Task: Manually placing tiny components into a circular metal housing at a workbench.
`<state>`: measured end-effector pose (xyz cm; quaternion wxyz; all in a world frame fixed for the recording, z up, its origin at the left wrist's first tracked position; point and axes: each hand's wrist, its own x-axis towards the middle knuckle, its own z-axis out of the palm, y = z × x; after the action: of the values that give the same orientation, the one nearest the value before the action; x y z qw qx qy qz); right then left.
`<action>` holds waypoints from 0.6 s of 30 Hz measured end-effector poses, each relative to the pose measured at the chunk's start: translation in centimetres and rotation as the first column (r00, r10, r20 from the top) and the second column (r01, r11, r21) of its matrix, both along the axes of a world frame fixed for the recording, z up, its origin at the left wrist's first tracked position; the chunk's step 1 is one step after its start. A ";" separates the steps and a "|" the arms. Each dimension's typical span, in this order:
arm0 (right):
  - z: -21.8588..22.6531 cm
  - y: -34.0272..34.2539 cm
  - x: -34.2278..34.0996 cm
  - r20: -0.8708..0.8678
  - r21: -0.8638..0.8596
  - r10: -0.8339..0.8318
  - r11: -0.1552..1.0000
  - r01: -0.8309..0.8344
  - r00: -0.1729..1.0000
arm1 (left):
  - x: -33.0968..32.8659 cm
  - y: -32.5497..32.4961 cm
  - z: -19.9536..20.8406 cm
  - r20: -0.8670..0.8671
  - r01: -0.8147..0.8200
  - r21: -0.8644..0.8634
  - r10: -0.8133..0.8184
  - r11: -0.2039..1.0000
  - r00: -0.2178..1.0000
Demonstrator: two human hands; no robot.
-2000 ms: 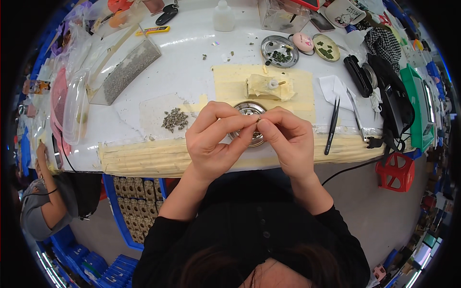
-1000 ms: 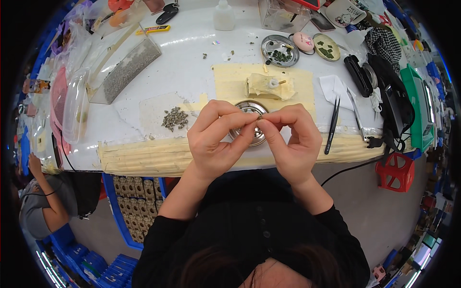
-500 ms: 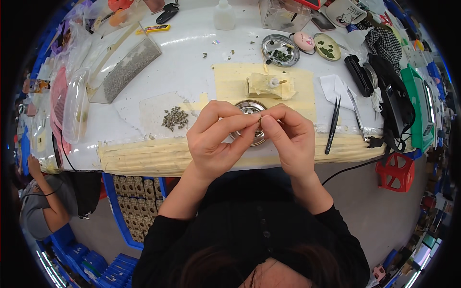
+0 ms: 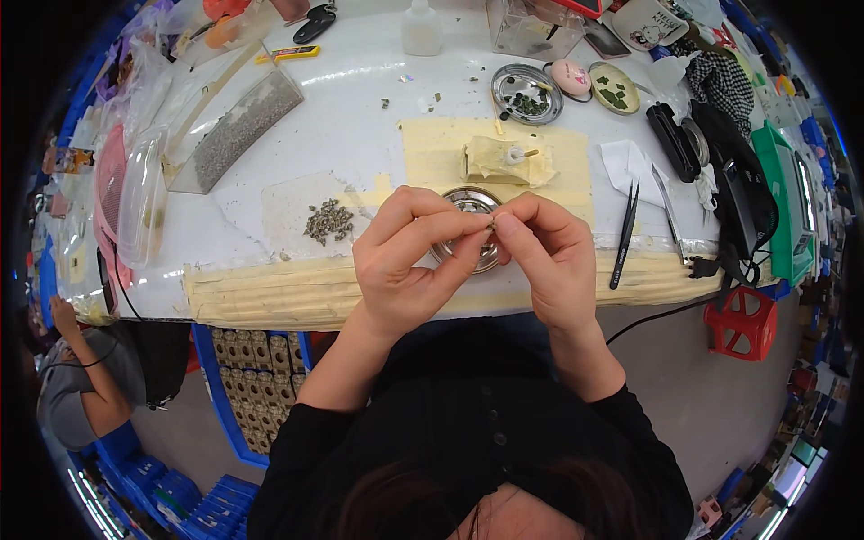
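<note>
Small part (image 4: pixel 491 224), pinched by our left hand (image 4: pixel 392 261) and right hand (image 4: pixel 560 261), looks mid-work; we see grey pieces (image 4: pixel 328 222) piled loose; which are finished, we cannot tell.

Smooth, shiny metal on round dish (image 4: pixel 467 193), 1 o'clock from centre. Rough surfaces on small bits (image 4: pixel 328 222), 10 o'clock. Matt, papery tape (image 4: pixel 270 299), 9 o'clock. Matt tweezers (image 4: pixel 623 238), 3 o'clock. Translucent plastic bottle (image 4: pixel 421 31), 12 o'clock. Glossy, smooth tabletop (image 4: pixel 360 135), 11 o'clock.

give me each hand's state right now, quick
Left hand: closed in a pinch on a tiny brownish metallic-looking piece, shape unclear.
Right hand: closed in a pinch on the same piece.
</note>
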<state>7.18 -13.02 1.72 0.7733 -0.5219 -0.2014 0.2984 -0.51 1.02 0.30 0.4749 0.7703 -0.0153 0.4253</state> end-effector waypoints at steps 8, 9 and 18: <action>-0.3 0.2 0.2 0.492 -0.120 -0.145 0.965 0.232 0.859 | 0.0 -0.2 0.1 -0.022 -0.043 0.048 0.044 0.998 0.999; -0.3 0.3 0.2 0.522 -0.118 -0.153 0.961 0.249 0.839 | 0.0 -0.2 0.1 -0.024 -0.041 0.045 0.042 0.998 0.999; 0.0 0.3 0.5 0.657 -0.098 -0.176 0.944 0.314 0.733 | -0.1 -0.1 0.2 -0.052 -0.012 0.041 0.014 0.999 0.999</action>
<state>7.72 -12.74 1.70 0.6334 -0.6898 -0.3502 0.0166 -0.61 0.91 0.45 0.4568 0.7906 -0.0066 0.4076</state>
